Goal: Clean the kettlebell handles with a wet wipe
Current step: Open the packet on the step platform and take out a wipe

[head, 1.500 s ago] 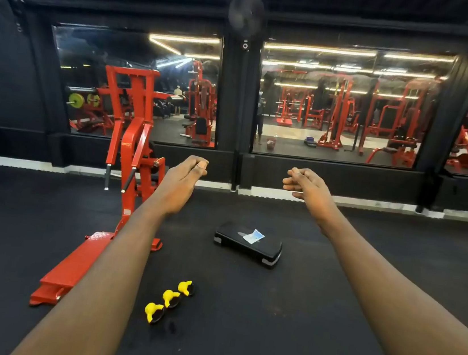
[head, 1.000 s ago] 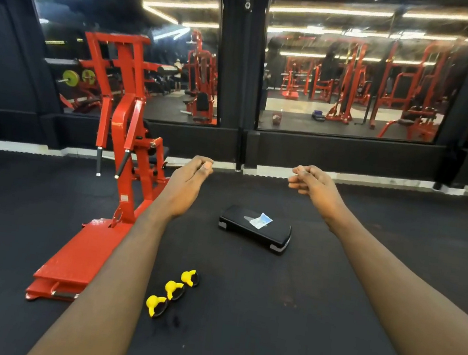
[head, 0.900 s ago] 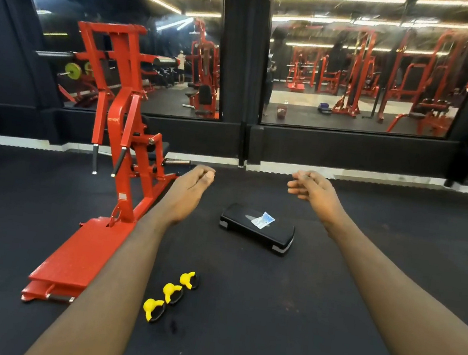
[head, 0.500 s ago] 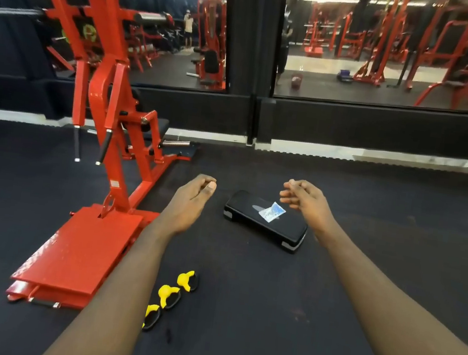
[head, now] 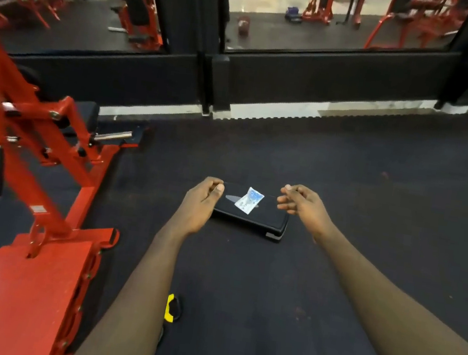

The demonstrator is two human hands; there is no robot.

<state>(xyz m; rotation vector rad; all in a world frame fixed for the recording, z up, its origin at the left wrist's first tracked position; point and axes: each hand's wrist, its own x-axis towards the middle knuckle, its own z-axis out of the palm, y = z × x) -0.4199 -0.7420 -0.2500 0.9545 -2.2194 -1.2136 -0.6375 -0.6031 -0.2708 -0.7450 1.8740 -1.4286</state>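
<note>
- Standing at far left, the red machine [head: 29, 210] rests on the dark floor [head: 375, 181].
- One kettlebell [head: 172, 310], its yellow handle showing, lies on the floor just beside the left forearm, which covers part of it. Half a second ago three showed in a row.
- The left hand [head: 199, 202] is loosely curled, thumb laid against the forefinger, and holds nothing. It overlaps the left end of the step [head: 250, 224]; whether it touches cannot be told.
- The wipe packet [head: 249, 200], white and blue, lies flat on top of the step, between the two hands and touched by neither.
- The right hand [head: 303, 207] is loosely curled too, fingertips drawn toward the thumb, empty, over the step's right end.
- Since the earlier frame the left hand, then clear of the step's left end, has moved in, and both hands now flank the packet. The view has tipped down and nearer, so the step looks larger and less of the window shows.
</note>
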